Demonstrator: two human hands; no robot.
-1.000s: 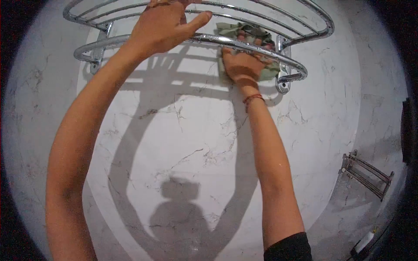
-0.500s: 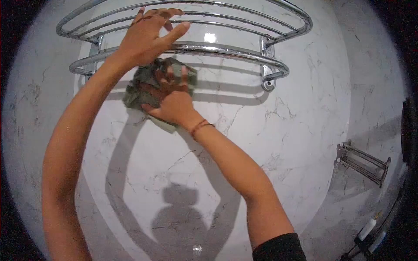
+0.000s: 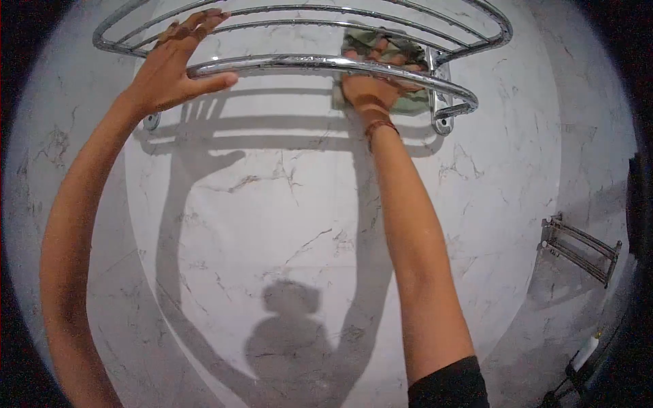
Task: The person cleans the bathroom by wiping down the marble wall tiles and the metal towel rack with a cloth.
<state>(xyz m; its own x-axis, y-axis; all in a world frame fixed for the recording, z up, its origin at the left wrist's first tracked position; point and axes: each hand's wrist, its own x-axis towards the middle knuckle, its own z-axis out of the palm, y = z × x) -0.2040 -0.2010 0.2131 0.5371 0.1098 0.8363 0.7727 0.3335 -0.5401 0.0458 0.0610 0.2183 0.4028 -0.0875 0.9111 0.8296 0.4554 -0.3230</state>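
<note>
A chrome wall rack (image 3: 306,62) with curved bars and water drops on them spans the top of the view. My left hand (image 3: 178,68) is at the rack's left part, fingers spread over the bars and thumb stretched out to the right, holding nothing. Behind the rack's front bar, near the right bracket, my right hand (image 3: 377,85) presses a crumpled green cloth (image 3: 411,103) flat on the marbled wall (image 3: 272,224). Its fingers are spread over the cloth and partly hidden by the bar.
A smaller metal rack (image 3: 581,250) is fixed to the right-hand wall. Below it, at the lower right, stands a white bottle (image 3: 585,353) by a dark holder. Shadows of my arms and head fall on the wall.
Over the last half second my right hand and the cloth have moved from the left part of the wall to the right bracket. My left hand has shifted left along the rack.
</note>
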